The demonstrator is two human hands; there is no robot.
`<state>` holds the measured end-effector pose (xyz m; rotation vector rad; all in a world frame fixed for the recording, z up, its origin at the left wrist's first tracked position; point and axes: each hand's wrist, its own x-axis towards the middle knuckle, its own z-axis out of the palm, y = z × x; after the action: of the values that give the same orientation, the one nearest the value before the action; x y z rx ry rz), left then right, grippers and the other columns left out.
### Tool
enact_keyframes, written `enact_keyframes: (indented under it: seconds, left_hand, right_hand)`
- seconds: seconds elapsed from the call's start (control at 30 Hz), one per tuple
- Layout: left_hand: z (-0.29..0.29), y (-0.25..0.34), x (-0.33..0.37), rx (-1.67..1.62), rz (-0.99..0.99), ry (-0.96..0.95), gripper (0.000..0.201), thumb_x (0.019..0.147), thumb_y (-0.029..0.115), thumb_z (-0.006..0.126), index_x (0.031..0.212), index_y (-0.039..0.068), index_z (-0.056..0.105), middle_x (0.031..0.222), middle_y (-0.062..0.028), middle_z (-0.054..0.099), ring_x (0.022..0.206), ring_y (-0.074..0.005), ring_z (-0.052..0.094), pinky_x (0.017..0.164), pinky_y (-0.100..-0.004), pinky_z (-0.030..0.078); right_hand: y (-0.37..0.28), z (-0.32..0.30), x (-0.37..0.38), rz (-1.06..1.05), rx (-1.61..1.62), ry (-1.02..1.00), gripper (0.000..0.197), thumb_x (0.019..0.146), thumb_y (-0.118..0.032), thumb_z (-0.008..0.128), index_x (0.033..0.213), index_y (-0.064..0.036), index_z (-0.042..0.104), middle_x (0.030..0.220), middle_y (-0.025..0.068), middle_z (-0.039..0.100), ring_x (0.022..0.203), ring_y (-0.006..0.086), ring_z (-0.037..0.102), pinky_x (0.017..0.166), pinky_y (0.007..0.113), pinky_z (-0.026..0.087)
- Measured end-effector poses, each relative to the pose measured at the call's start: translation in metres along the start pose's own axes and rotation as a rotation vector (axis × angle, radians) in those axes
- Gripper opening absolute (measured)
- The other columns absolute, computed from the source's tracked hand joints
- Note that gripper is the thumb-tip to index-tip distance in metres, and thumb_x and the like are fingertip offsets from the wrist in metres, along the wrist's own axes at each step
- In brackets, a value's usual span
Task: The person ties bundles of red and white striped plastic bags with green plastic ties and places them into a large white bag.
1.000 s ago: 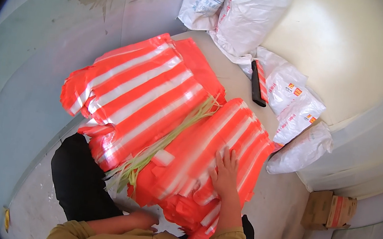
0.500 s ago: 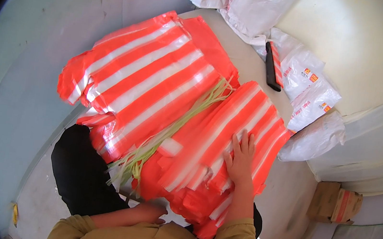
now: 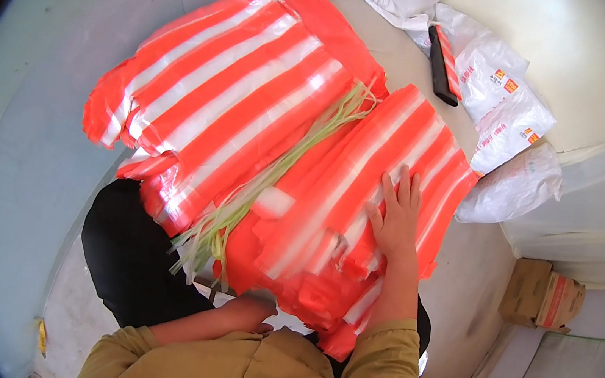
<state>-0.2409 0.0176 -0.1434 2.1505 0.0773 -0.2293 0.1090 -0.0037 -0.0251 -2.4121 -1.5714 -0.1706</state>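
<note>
My right hand (image 3: 396, 220) lies flat, fingers spread, on the right-hand stack of red-and-white striped plastic bags (image 3: 356, 162). That stack's lower edge is crumpled and hangs toward my lap. A second, larger striped stack (image 3: 213, 82) lies to the left. Between the two runs a bundle of pale green plastic strips (image 3: 286, 168), its loose ends spilling toward me. My left hand (image 3: 249, 312) rests low by my lap, below the strips' ends and apart from the bags. Its fingers are mostly hidden.
Both stacks lie on a pale table (image 3: 403, 64). Along its far right edge are a black-and-red roll-like object (image 3: 443, 66) and several white plastic sacks (image 3: 515, 114). Cardboard boxes (image 3: 526, 291) stand on the floor at the right. A pale wall (image 3: 29, 115) closes off the left.
The whole view has shifted, so the stacks and sacks sit higher in the picture. My right hand remains flat on the right stack; my left stays by my lap.
</note>
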Motion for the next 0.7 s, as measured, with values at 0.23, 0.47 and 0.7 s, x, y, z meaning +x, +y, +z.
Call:
enact_keyframes:
  seconds: [0.23,0.47,0.7]
  left_hand:
    - [-0.004,0.003,0.003,-0.074,-0.043,-0.053,0.041,0.078,0.027,0.077,0.111,0.006,0.068,0.112,-0.0164,0.065,0.111,-0.0348,0.059,0.092,-0.0452,0.049]
    - [-0.001,0.000,0.003,-0.022,-0.122,-0.216,0.051,0.088,0.040,0.067,0.131,0.013,0.061,0.119,-0.0144,0.067,0.109,-0.0337,0.065,0.089,-0.0464,0.051]
    - [-0.002,0.002,0.001,-0.014,-0.167,-0.324,0.057,0.091,0.045,0.063,0.140,0.018,0.052,0.123,-0.0158,0.065,0.107,-0.0369,0.065,0.088,-0.0481,0.052]
  right_hand:
    - [-0.007,-0.011,-0.004,0.022,0.022,-0.011,0.061,0.088,-0.033,0.068,0.142,-0.0085,0.052,0.159,0.0203,0.030,0.146,0.0459,0.023,0.116,0.056,0.024]
    - [-0.031,-0.039,-0.077,-0.167,0.167,0.223,0.036,0.076,-0.011,0.070,0.110,-0.0047,0.061,0.136,0.0184,0.056,0.128,0.0403,0.049,0.108,0.052,0.039]
    - [-0.062,-0.037,-0.134,-0.160,0.029,0.141,0.031,0.064,-0.006,0.077,0.091,-0.0066,0.062,0.130,0.0159,0.059,0.121,0.0397,0.053,0.102,0.052,0.042]
